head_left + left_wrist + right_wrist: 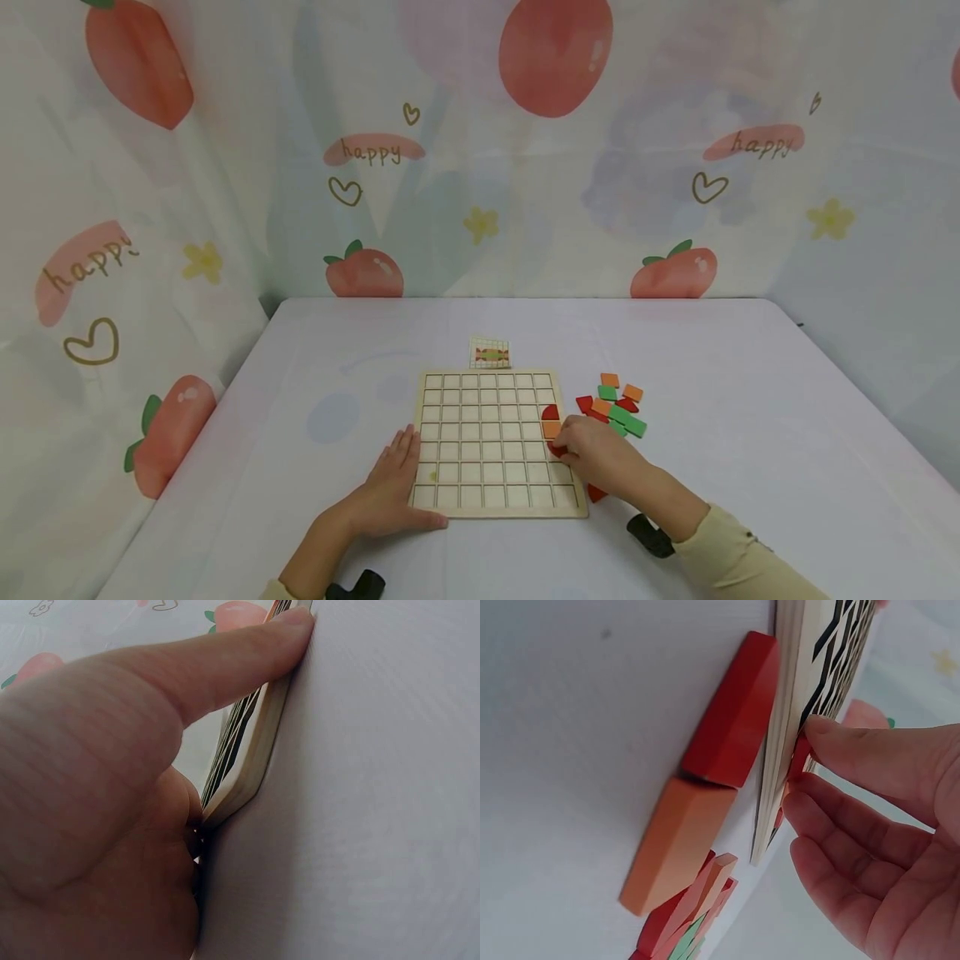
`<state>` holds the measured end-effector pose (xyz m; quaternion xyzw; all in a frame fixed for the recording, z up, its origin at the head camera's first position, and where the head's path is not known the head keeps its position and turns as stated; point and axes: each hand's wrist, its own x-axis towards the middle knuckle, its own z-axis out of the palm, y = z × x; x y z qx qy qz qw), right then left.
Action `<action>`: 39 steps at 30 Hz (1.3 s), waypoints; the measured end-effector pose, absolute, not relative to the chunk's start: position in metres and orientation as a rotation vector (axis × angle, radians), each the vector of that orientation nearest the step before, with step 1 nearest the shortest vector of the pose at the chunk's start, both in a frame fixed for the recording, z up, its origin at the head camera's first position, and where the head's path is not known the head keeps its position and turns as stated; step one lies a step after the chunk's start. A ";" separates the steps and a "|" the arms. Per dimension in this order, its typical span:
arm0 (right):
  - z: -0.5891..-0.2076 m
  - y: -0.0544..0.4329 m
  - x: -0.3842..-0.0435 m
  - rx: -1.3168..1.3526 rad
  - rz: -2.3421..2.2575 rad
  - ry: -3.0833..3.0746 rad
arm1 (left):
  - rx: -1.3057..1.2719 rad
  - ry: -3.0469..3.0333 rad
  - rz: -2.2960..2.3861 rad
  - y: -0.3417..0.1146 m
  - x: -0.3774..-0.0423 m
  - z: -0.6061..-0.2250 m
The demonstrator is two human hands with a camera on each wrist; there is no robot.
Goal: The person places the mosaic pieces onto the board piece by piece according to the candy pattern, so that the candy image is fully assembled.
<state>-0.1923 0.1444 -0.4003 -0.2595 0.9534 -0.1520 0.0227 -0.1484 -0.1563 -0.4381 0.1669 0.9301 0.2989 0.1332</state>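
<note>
A wooden grid board point(480, 451) lies flat on the table. My left hand point(384, 490) rests at its lower left corner, fingers straight along the left edge and thumb on the near edge; the thumb point(232, 664) also shows across the board's side in the left wrist view. My right hand point(606, 454) is over the right column, pinching a small red block point(801, 756) between thumb and forefinger at the board's surface. Just beyond it, an orange square block point(551, 429) and a rounded red block point(551, 412) sit in the same column.
Right of the board lies a loose group of red, orange and green blocks point(628, 420). Another red block point(597, 493) lies by the board's right edge, with an orange block point(676, 844) against it. A pattern card point(491, 354) lies beyond the far edge.
</note>
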 end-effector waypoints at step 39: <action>-0.400 0.146 -0.195 -0.722 -0.545 2.935 | 0.504 2.703 0.878 -0.157 -0.147 -0.438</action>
